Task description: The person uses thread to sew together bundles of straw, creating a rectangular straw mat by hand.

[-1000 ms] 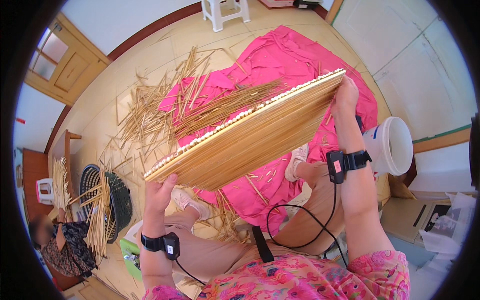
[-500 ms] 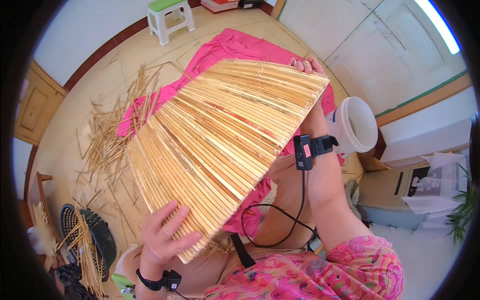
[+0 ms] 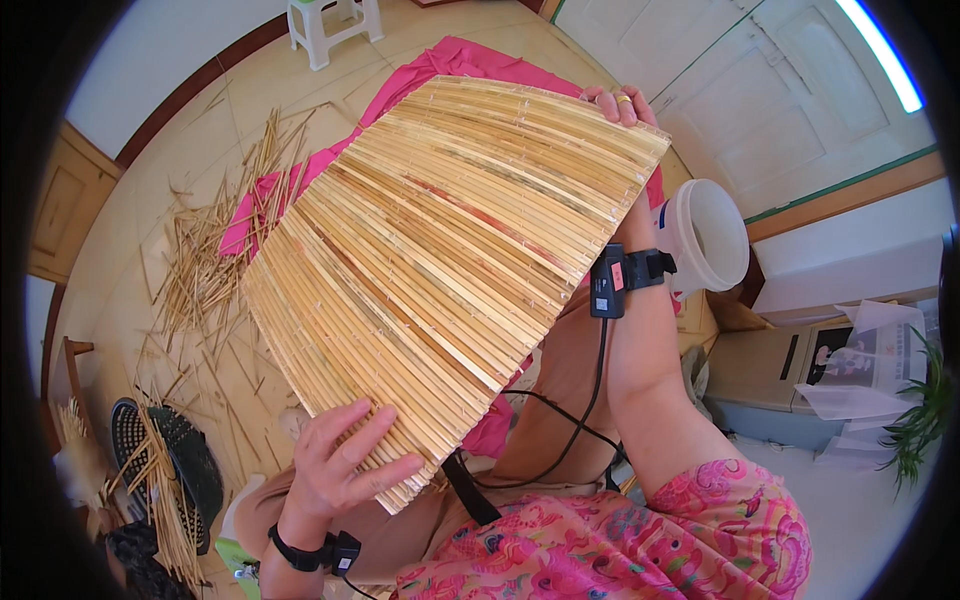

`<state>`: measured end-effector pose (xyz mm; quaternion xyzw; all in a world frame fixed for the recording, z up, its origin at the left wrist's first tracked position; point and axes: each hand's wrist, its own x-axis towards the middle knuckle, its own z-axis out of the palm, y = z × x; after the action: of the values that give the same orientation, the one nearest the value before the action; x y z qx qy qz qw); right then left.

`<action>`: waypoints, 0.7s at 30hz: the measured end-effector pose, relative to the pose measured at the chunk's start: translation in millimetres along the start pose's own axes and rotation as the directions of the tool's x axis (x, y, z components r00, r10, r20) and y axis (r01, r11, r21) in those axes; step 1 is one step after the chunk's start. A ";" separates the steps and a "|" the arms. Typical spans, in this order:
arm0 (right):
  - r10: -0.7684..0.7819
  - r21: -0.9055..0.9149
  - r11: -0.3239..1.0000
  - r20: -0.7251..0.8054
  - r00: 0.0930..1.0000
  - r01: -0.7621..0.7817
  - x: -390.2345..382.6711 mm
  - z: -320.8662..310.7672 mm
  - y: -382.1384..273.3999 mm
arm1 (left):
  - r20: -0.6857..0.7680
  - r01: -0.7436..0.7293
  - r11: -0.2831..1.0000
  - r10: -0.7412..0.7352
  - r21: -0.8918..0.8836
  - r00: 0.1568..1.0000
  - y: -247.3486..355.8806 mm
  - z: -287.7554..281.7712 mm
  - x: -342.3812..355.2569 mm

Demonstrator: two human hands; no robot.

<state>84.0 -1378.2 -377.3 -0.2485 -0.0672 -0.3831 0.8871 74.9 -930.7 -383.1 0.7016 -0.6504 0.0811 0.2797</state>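
Observation:
A mat of straw-coloured stalks (image 3: 430,270), stitched side by side with thread, is held up at a tilt over my lap. Some stalks carry reddish or dark streaks. At its near left corner my left hand (image 3: 345,455) grips it, fingers lying over the top face. My right hand (image 3: 625,108) reaches beneath the right edge and clasps the far right corner; its ringed fingers curl over that edge, while the thumb and palm are hidden behind the mat.
Pink cloth (image 3: 470,62) is spread on the floor beyond the mat, with a pile of loose stalks (image 3: 205,250) to its left. A dark basket (image 3: 190,470) holds more stalks. On the right stand a white bucket (image 3: 705,235) and a grey box (image 3: 765,370). A stool (image 3: 335,28) is farther off.
The mat has risen a little, away from my lap, its far edge lifting farther out. Both hands keep their hold at the same corners.

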 end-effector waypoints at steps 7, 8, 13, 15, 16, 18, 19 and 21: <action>0.057 0.049 0.997 0.166 0.985 -0.065 -3.2 -7.8 0.9 | 0.001 -0.002 1.000 0.002 0.012 1.000 -1.7 1.8 -1.3; 0.058 0.035 0.997 0.174 0.983 -0.065 -3.7 -9.4 -0.1 | -0.003 -0.003 1.000 0.003 0.008 1.000 -2.1 2.1 -1.1; 0.011 -0.064 0.998 0.173 0.985 0.000 4.4 -30.7 -8.0 | 0.106 0.026 0.995 -0.015 -0.100 0.994 -7.7 6.6 -0.6; 0.037 -0.117 0.993 0.121 0.992 -0.023 5.6 -27.1 -7.1 | 0.320 0.227 0.972 -0.197 -0.060 0.927 -7.2 7.3 3.7; 0.039 -0.147 0.989 0.107 0.993 -0.023 6.3 -25.5 -4.4 | 0.417 0.321 0.947 -0.283 -0.024 0.864 -7.1 8.1 5.6; 0.033 -0.193 0.981 0.091 0.995 -0.015 6.5 -11.1 7.3 | 0.430 0.360 0.933 -0.330 0.013 0.840 -19.6 10.3 -3.8; 0.027 -0.217 0.976 0.089 0.996 -0.007 7.9 -4.8 13.5 | 0.435 0.381 0.924 -0.356 0.032 0.827 -24.6 10.4 -6.6; 0.105 -0.280 0.958 0.152 0.983 -0.058 7.9 5.4 23.3 | 0.386 0.448 0.894 -0.419 0.015 0.822 -26.4 7.8 -0.6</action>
<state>106.5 -1367.0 -379.2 -0.4024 -0.0767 -0.3297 0.8506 98.2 -934.1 -397.4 0.8219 -0.5180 -0.1467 0.1862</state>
